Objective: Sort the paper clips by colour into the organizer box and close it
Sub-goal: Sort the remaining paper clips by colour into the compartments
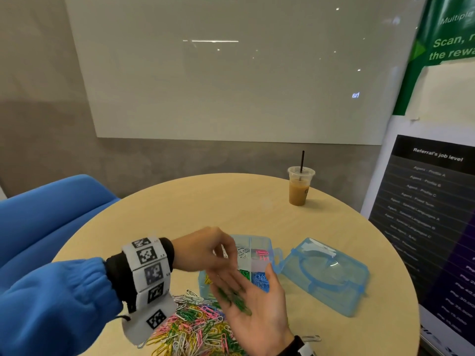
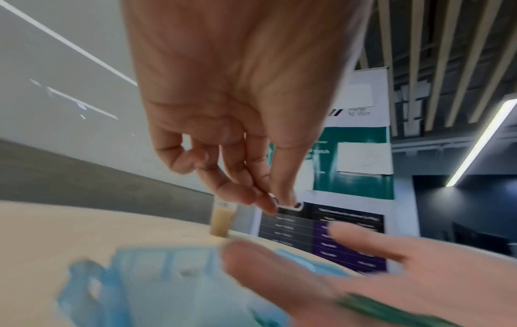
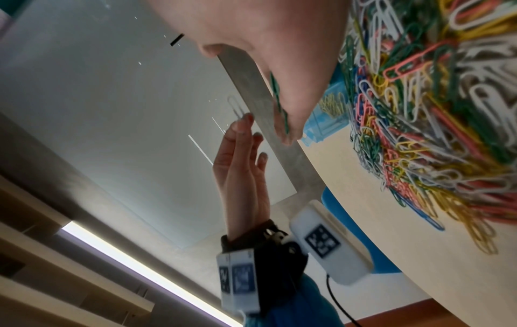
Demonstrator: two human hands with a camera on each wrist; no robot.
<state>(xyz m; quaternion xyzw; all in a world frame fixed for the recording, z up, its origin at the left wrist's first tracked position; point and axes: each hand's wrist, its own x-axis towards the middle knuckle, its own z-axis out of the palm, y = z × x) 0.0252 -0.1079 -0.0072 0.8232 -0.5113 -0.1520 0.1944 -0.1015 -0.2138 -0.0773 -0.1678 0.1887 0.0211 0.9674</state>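
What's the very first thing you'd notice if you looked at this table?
Probably the big rainbow heap of paper clips at the near edge of the round table. Just above it, the right hand lies palm up with green clips on it, while the left hand pinches a white clip over the blue organizer box. The box's lid lies open to the right, and an iced coffee stands at the far edge.

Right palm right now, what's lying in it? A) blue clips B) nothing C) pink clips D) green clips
D: the right hand is held palm up with straight fingers, and a small bunch of green paper clips lies across it, in front of the organizer box; the left hand pinches a single white clip above.
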